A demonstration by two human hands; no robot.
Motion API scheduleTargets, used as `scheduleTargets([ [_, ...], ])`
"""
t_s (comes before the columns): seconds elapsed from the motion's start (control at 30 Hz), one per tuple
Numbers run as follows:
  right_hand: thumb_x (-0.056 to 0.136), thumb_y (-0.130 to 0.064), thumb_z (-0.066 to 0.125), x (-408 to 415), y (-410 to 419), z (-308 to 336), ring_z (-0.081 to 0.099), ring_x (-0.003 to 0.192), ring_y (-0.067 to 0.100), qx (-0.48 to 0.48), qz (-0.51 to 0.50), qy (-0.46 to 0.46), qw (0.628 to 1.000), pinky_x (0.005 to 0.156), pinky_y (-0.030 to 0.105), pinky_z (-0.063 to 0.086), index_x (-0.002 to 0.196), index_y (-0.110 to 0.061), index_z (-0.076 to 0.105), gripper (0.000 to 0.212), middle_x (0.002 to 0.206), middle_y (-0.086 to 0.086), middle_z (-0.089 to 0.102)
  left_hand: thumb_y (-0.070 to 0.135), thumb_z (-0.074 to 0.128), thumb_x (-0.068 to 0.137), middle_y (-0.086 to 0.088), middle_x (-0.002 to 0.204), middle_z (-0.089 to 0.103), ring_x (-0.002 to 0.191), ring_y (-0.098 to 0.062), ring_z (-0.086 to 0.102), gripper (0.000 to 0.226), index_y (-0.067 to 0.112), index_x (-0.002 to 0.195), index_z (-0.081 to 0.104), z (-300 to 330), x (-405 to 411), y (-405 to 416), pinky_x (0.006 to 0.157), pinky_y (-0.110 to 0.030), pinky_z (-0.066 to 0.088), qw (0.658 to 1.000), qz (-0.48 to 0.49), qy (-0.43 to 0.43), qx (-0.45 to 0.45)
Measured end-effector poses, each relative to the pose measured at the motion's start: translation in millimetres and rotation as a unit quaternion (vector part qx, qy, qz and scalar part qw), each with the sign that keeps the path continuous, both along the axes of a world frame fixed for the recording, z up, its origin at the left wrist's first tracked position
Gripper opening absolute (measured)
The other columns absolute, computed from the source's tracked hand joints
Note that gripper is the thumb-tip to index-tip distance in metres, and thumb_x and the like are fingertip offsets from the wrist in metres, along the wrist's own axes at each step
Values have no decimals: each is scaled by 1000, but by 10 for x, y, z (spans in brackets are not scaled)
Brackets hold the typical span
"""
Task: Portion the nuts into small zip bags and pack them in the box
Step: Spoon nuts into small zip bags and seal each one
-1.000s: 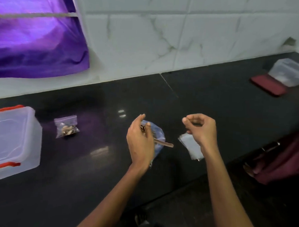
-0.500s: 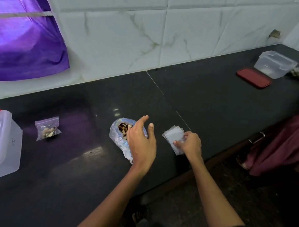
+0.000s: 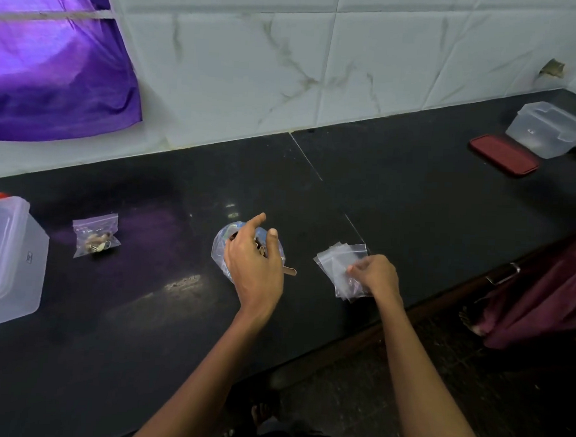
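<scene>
One filled zip bag [image 3: 95, 237] lies on the dark counter [image 3: 396, 196], near but apart from the translucent box [image 3: 9, 259] at the left edge; it is not yet packed. The box has red clips; I cannot tell whether anything is inside.

Left hand [image 3: 253, 266]: hovers over the open nut bag [image 3: 220, 250], fingers loosely spread, holding nothing that I can make out. Whether it touches the plastic cannot be told. Nuts show dimly through the bag mouth behind the fingers. A flat brown handle [image 3: 289, 270], probably a scoop or stick, pokes out to the right from under the hand.

Right hand [image 3: 375, 275]: fingertips pinch the near edge of a fanned stack of empty zip bags [image 3: 339, 262] lying flat on the counter, just right of the nut bag.

Step in hand, by my reading: separating one empty bag from the stack.

Risks:
- Thin film clings; the pinch may lift two or more bags at once, or drag the whole fan toward the counter's front edge, which is close.
- Nut bag is soft and stands unsupported; a nudge from the left hand or the handle could tip it and spill nuts across the counter.
- Bag mouth may stay sealed under a one-handed pull; left hand will likely be needed.

Far right, well apart: a second clear container [image 3: 548, 132] beside a red lid [image 3: 504, 155].
</scene>
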State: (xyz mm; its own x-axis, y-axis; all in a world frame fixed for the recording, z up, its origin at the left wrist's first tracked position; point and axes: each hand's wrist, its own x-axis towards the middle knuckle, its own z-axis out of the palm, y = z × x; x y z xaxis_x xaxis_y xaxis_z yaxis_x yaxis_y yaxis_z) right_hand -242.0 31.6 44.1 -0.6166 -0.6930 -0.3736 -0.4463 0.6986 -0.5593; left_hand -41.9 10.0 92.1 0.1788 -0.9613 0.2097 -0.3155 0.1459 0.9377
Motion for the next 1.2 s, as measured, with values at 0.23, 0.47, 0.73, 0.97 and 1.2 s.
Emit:
scheduleTargets([
  [0.23,85,-21,69,45,66,132,56,82,16,-54,-40,1,998,70,33,47,88,-23,63,7,93,-2,62,16,59,90,3,110,67,109,-22,60,24,16,114,64,35,131,-17,112,-32,26,999,32,-18,-2],
  [0.47,83,-19,71,469,-81,921,61,79,5,-245,48,-78,965,71,27,50,85,-24,62,11,82,-12,64,19,60,91,15,107,60,105,-9,56,16,25,106,62,207,343,-55,107,-55,35,999,35,23,-9],
  [0.73,84,-15,70,1543,-431,1123,64,79,1,-258,190,-186,929,63,16,48,90,-18,66,7,83,-7,69,31,69,85,10,109,65,98,-5,59,36,16,117,64,398,775,-224,89,-25,49,994,0,105,22],
  [0.97,86,-25,68,1984,-631,1005,60,81,1,-206,298,-238,901,67,7,47,111,-15,65,28,89,-9,64,10,65,89,11,71,67,68,0,61,13,18,79,63,238,1460,-404,67,-18,49,992,-5,123,32],
  [1.2,89,-23,64,2147,-939,1106,60,63,1,-127,416,-181,882,56,12,46,94,-17,74,13,75,-6,70,3,65,87,-7,78,66,69,-4,60,4,-1,88,66,240,1793,-568,67,-13,48,992,-70,68,74],
])
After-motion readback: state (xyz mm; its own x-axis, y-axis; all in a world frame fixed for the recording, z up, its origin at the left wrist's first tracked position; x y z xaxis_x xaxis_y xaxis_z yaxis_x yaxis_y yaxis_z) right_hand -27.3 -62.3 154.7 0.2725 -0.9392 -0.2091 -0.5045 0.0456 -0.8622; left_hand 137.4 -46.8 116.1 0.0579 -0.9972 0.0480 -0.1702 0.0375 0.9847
